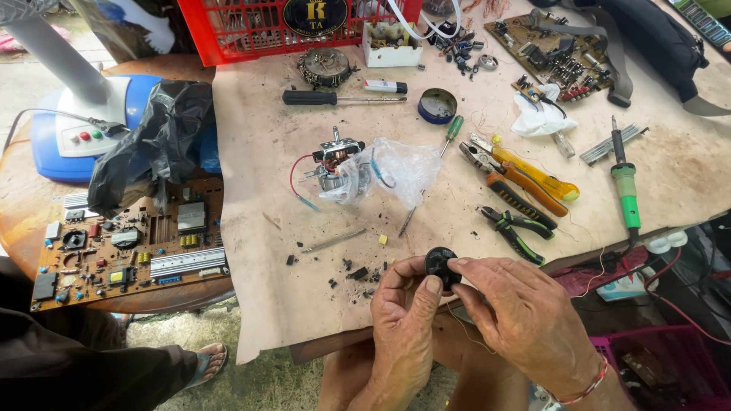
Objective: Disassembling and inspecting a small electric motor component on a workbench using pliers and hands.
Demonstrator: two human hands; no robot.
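Pinching a small black round part at the table's near edge, lower centre of the frame.
It is held between the left hand and right hand; if dropped, it could be lost off the paper-covered table. Black fragments crowd the left; pliers sit upper right.

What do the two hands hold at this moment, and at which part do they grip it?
Both the left hand and the right hand pinch a small round black part by its rim, using thumbs and fingertips.
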